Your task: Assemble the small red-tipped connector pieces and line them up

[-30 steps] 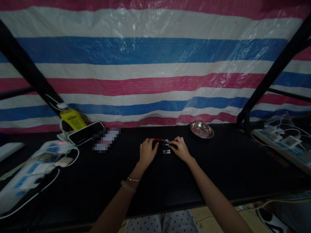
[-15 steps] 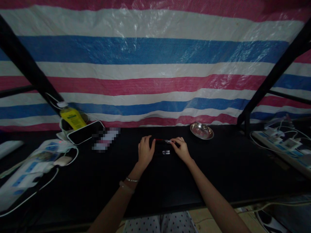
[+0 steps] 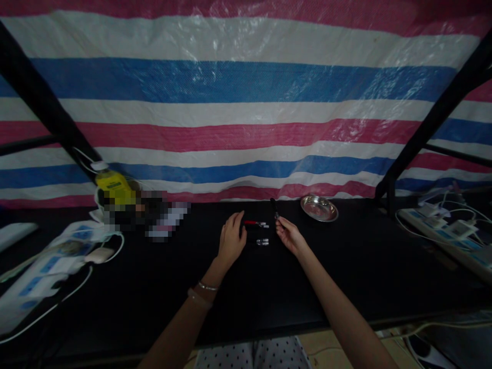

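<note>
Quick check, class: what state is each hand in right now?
Left hand: open, loosely extended beside the slim red item; contact unclear.
Right hand: closed, holding a slim black-handled item.

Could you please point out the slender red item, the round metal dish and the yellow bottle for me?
Slender red item (image 3: pixel 251 222): head view, on its red length.
Round metal dish (image 3: pixel 319 208): head view, on its bare inner bottom.
Yellow bottle (image 3: pixel 113 182): head view, on its body.
</note>
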Demonstrator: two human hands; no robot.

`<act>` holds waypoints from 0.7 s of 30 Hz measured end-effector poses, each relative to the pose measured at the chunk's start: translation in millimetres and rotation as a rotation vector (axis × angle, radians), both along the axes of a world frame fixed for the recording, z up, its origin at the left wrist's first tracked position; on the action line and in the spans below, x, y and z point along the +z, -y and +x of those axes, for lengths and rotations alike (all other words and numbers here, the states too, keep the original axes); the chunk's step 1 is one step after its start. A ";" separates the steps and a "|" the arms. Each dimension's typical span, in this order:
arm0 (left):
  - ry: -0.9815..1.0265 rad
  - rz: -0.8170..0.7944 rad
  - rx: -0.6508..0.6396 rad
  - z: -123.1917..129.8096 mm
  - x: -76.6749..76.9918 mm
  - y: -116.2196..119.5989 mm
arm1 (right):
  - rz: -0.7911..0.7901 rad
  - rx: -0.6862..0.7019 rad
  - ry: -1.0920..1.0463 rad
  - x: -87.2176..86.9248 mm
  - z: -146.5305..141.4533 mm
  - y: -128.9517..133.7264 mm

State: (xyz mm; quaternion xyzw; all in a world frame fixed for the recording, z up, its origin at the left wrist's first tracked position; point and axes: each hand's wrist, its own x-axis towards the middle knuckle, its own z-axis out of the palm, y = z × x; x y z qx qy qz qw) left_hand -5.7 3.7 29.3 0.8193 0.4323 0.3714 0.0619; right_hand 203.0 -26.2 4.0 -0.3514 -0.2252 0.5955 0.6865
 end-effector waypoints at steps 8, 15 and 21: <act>-0.107 0.151 -0.102 1.2 1.0 2.9 | -0.026 0.045 0.086 3.9 -7.8 4.4; -0.194 0.212 -0.168 5.8 7.1 8.6 | -0.031 0.123 0.244 6.2 -14.8 9.3; -0.248 0.178 -0.188 5.3 12.9 13.6 | 0.043 0.183 0.292 5.7 -19.3 10.4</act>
